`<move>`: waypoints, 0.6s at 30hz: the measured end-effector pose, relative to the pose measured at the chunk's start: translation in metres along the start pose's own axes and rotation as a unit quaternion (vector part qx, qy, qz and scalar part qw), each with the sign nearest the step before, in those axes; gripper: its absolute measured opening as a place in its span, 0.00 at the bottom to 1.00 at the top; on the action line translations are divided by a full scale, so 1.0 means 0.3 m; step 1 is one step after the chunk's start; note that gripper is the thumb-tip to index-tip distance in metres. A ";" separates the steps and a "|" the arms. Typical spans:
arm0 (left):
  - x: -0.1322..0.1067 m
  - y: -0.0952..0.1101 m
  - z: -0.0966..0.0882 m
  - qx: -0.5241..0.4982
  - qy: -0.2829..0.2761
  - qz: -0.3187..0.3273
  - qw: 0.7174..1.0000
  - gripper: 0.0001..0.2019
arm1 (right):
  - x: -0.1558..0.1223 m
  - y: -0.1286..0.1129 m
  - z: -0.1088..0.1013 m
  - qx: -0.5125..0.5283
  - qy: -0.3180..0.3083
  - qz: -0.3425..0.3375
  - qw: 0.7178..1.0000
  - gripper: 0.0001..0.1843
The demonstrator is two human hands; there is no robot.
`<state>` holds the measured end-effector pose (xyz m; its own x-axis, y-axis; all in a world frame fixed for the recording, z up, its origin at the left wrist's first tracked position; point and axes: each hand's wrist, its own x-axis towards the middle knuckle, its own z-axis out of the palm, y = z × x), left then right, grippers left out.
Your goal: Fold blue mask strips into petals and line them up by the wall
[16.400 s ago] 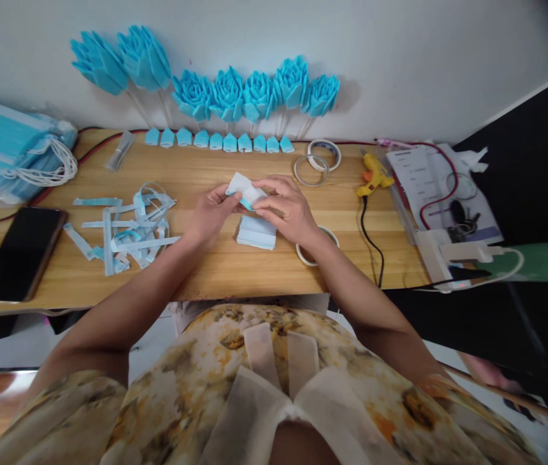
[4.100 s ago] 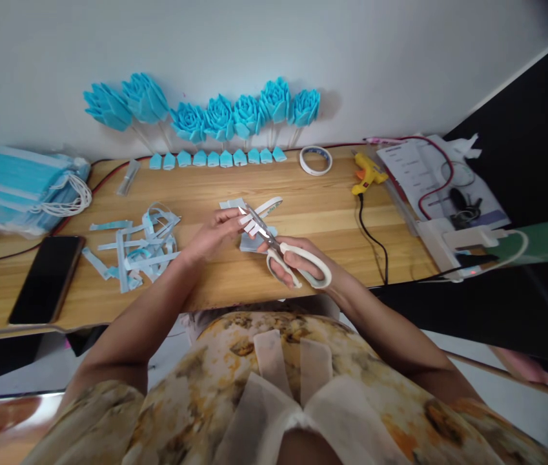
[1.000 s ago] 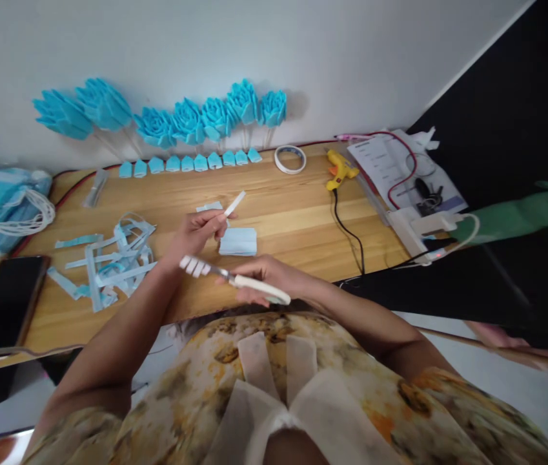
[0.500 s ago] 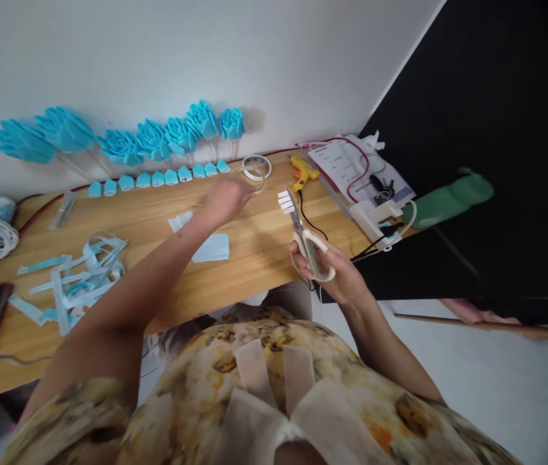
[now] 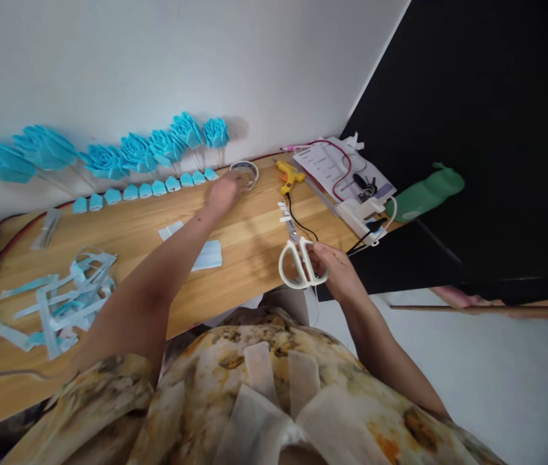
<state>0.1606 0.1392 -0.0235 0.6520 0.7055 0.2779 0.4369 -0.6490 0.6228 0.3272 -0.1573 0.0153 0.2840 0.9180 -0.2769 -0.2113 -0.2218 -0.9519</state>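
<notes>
My left hand point(image 5: 224, 191) is stretched far across the wooden table point(image 5: 123, 226) and rests at the roll of tape point(image 5: 246, 172) by the wall; its fingers are blurred. My right hand point(image 5: 334, 270) hangs over the table's front edge, closed on the handles of white scissors point(image 5: 295, 261). Small white tape pieces point(image 5: 283, 211) stick to the scissor blades. A folded blue mask piece point(image 5: 207, 254) and a white scrap point(image 5: 170, 230) lie on the table between my arms.
Blue fabric roses point(image 5: 123, 150) lean on the wall above a row of small blue folded pieces point(image 5: 145, 190). Cut mask strips point(image 5: 60, 297) lie left. A yellow glue gun point(image 5: 288, 174), papers with cables point(image 5: 336, 169) and a green bottle point(image 5: 423, 192) are on the right.
My left hand has reached further to the tape roll. The right hand with the scissors has turned, the handles now facing me. My view has swung right.
</notes>
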 end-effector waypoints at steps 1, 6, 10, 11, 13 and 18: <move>0.003 0.004 -0.010 0.008 0.009 -0.001 1.000 0.10 | 0.015 -0.001 0.010 -0.027 -0.009 -0.013 1.000 0.26; -0.022 0.036 -0.116 0.014 0.118 0.017 0.993 0.16 | 0.117 -0.005 0.069 -0.201 -0.050 -0.092 0.974 0.21; -0.125 0.080 -0.238 -0.015 0.189 0.080 0.979 0.25 | 0.204 0.018 0.126 -0.276 -0.110 -0.109 0.949 0.19; -0.163 0.090 -0.263 -0.030 0.197 0.081 0.977 0.27 | 0.219 0.027 0.137 -0.284 -0.119 -0.104 0.946 0.19; -0.245 0.101 -0.298 -0.069 0.210 0.058 0.974 0.28 | 0.241 0.048 0.150 -0.301 -0.120 -0.098 0.941 0.20; -0.432 0.076 -0.308 -0.166 0.188 -0.044 0.967 0.27 | 0.246 0.061 0.149 -0.414 -0.082 -0.138 0.896 0.20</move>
<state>0.0288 0.0591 0.0223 0.3231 0.8476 0.4209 0.2164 -0.4992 0.8390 0.3025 -0.0791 -0.0169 0.0635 0.9963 -0.0580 0.6314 -0.0851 -0.7708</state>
